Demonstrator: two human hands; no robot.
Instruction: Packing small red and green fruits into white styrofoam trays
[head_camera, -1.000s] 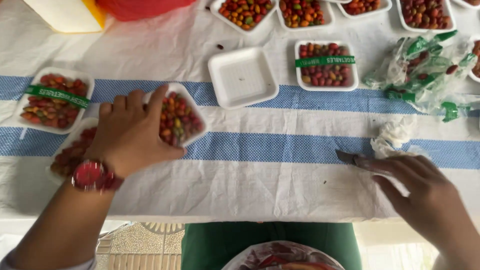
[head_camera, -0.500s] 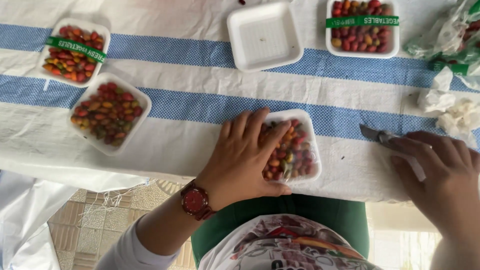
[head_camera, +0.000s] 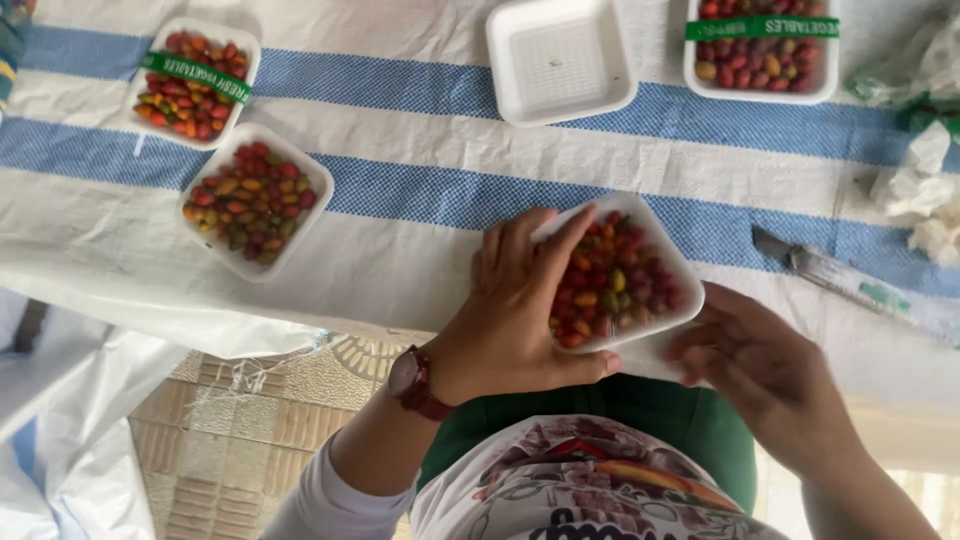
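While hands (head_camera: 520, 310) grip it, tray (head_camera: 655, 255) rim hides.

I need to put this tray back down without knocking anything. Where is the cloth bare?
Bare cloth lies between the unwrapped tray on the left and the held tray, running up to the empty tray. A smaller patch sits between the empty tray and the knife. The right edge is crowded with crumpled wrap; the left hand and right hand fill the near edge.

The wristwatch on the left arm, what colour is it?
Dark red, face and strap alike, on the wristwatch; the head view shows it.
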